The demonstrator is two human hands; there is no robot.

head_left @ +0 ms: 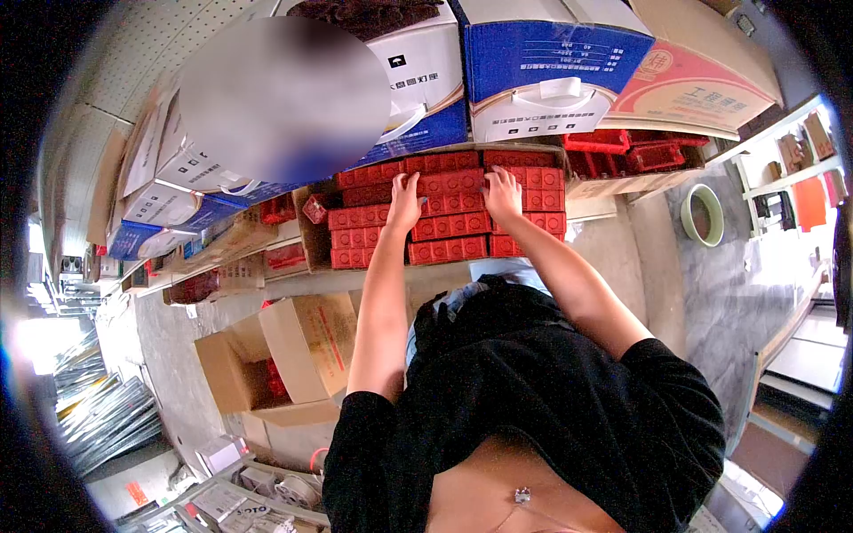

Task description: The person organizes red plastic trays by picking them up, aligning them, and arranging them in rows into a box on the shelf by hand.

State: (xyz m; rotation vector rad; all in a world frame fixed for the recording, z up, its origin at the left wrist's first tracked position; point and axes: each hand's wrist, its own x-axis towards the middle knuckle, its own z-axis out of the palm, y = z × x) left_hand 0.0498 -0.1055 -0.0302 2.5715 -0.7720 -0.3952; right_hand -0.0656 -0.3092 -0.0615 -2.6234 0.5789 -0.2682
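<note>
Red plastic electrical boxes [451, 225] with round knockouts stand packed in rows inside an open cardboard carton [315, 240] in front of me. My left hand [406, 202] has its fingers curled over the left end of a block of red boxes [452, 183] in the middle of the carton. At the block's right end, my right hand [503, 193] is closed in the same way. The block lies between both hands, level with the neighbouring rows. My fingertips are partly hidden among the boxes.
Blue-and-white cartons [542, 80] line the shelf above. A carton of red parts [657, 182] stands to the right, near a green bucket [702, 216]. On the floor at left sits an open cardboard box [306, 351]. Long metallic strips [111, 431] lie at far left.
</note>
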